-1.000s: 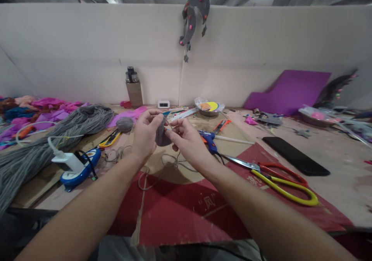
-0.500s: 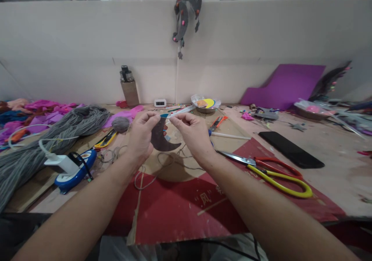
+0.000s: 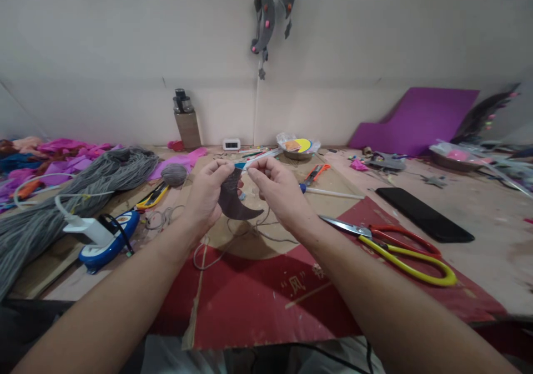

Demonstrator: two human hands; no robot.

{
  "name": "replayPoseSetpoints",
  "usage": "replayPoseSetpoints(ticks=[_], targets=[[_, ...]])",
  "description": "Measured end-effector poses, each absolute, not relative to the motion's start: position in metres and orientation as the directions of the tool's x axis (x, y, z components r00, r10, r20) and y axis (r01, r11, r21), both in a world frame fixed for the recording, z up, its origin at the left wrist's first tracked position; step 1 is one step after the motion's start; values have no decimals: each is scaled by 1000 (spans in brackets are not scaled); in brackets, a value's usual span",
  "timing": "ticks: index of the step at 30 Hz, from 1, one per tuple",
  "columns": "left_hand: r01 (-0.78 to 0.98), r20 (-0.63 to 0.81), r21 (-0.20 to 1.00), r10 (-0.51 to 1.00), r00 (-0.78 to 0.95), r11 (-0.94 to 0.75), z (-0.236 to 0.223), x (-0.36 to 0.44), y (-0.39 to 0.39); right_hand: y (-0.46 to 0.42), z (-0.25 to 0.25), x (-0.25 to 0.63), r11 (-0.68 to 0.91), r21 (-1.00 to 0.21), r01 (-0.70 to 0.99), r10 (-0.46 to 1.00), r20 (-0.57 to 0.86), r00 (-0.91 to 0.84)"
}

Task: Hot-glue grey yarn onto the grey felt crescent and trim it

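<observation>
A dark grey crescent moon cutout (image 3: 234, 201) hangs from the closed fingers of my left hand (image 3: 203, 193), its pointed tip curving toward the right. My right hand (image 3: 275, 188) is closed in a pinch beside the crescent's upper end; whatever lies between those fingertips is too small to tell. A bit of blue-green shows between the two hands at the top. Beneath them, a thin grey yarn strand (image 3: 216, 262) loops over the cardboard (image 3: 245, 329) with its red printed area.
Red-and-yellow-handled scissors (image 3: 400, 254) and a black phone (image 3: 425, 214) lie right. A screwdriver (image 3: 333, 193) and an orange cutter (image 3: 316, 174) are behind my right hand. Left are a grey yarn skein (image 3: 112, 177), a yellow cutter (image 3: 153, 195) and a blue power strip (image 3: 94, 258).
The view has shifted slightly, so the background sits a little higher. The crescent has turned a little in my left hand; both hands stay close together.
</observation>
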State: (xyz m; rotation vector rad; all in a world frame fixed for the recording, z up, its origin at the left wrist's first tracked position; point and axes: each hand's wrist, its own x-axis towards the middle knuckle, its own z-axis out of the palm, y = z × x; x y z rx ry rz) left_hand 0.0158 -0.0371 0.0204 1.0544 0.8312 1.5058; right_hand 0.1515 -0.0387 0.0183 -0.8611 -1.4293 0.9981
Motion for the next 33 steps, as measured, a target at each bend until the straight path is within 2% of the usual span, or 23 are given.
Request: replayPoseSetpoints(ticks=[3,9,20,27,33], targets=[[-355,172,920,985,-23,-169,20,16,-38,-39,19,154,396,-918,17,915,393,-92],[-366,146,922,988,40,-122,18,17,-39,-37,15,154,357,-934,-31,933,357,-33],[-399,135,914,983,122,-76,23,17,-41,-42,21,156,134,-941,-310,980,172,-99],[-398,134,915,980,146,-66,25,17,-42,-44,21,154,178,-920,-348,970,223,-93],[-401,142,914,972,189,-56,22,21,-43,-45,18,151,293,-921,-257,950,311,-32]])
